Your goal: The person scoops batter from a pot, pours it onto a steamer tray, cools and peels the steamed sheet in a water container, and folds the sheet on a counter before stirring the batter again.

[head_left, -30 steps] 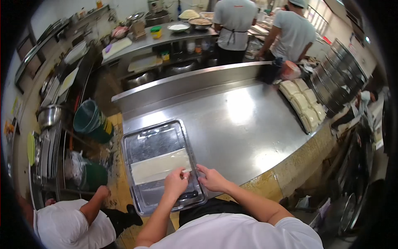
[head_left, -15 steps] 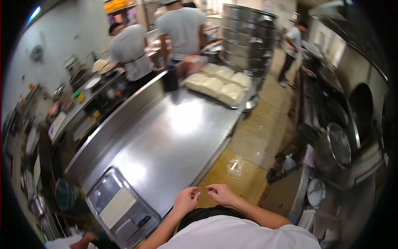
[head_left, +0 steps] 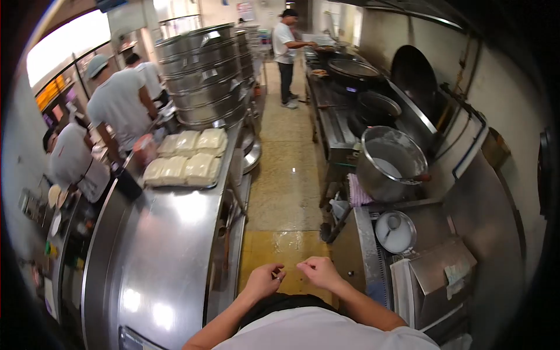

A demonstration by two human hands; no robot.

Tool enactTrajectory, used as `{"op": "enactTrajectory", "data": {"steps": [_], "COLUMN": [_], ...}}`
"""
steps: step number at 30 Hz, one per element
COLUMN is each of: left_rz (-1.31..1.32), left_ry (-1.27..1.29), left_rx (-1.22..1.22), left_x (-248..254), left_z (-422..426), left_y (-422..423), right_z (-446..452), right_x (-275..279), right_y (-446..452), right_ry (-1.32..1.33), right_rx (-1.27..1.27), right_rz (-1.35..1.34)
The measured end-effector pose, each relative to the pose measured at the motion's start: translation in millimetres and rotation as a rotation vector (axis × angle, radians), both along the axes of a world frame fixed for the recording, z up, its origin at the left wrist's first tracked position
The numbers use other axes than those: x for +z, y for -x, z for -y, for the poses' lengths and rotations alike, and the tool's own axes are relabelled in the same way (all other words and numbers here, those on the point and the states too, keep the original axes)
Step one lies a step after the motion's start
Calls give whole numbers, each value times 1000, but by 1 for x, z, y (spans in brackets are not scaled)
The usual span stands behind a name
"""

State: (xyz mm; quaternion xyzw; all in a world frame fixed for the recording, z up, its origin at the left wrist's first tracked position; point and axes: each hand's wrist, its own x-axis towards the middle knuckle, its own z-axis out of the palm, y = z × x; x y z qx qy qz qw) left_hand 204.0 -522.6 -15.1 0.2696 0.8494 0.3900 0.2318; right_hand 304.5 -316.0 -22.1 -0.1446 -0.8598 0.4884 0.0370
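My left hand (head_left: pixel 265 281) is held in front of my waist, over the floor. Its fingers curl loosely, apart from one another, with a ring on one of them and nothing in the hand. Close beside it, my right hand (head_left: pixel 322 273) has its fingers drawn together, and no object shows in them. The two hands do not touch each other. Nearest on the left is a steel worktable (head_left: pixel 157 251). At its far end several filled, pale plastic bags (head_left: pixel 186 154) lie on a tray.
Stacked steel steamers (head_left: pixel 201 76) stand behind the bags. A wet tiled aisle (head_left: pixel 286 192) runs ahead to a person (head_left: pixel 286 52) at the stoves. On the right are a large pot (head_left: pixel 392 160), a bowl with a ladle (head_left: pixel 396 233) and woks (head_left: pixel 353 71). More people work on the left.
My view has turned right, toward the aisle and stoves. The worktable and bags now sit farther left, and the near tray is mostly out of view. My hands keep nearly the same pose.
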Motion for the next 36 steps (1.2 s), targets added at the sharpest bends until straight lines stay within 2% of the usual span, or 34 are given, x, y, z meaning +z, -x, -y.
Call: {"op": "enactTrajectory", "data": {"steps": [4,10,12,14,16,18,20,21,22,24,26,28,31,34,36], "left_rz": [-41,-44,-39,-14,8,1,-32,30,12,-23,-42,-33,-73,-165,-281], "left_ry": [-15,-15,-42,-53,-75,-122,-205,-184,-266,-430,-431,-452,-578,-555,-526], "left_rx": [-238,-558,-637,-681,-690,-706,-728,-735,-735,-731,-788,-818,-801,-809,-818], "left_x": [-8,-7,-9,-10,6,8,-7,0,-2,-9,12,28,41,55,56], "left_z": [-69,-176,-214,-248,-281,-312,-343,-357,-371,-397,-419,-441,-469,-492,-503], "left_y": [31,84,109,133,158,181,202,210,215,221,224,226,219,213,210], "right_z": [-50,-136,-169,-204,-249,-289,-335,-356,-377,-417,-441,-450,-452,-435,-419], "right_x": [-8,8,41,79,111,146,168,173,174,168,161,155,181,173,165], "right_y": [-14,-20,-16,-8,-1,8,10,11,11,5,5,13,33,41,57], "right_ry": [44,93,47,-96,-399,-563,-849,-926,-1002,-961,-779,-755,-319,-86,-255], "right_rx": [-244,-646,-799,-962,-1012,-1085,-1129,-1158,-1187,-1174,-1138,-1067,-882,-743,-606], "right_rz": [-211,-137,-165,-177,-322,-355,-273,-182,-90,143,309,519,951,886,891]}}
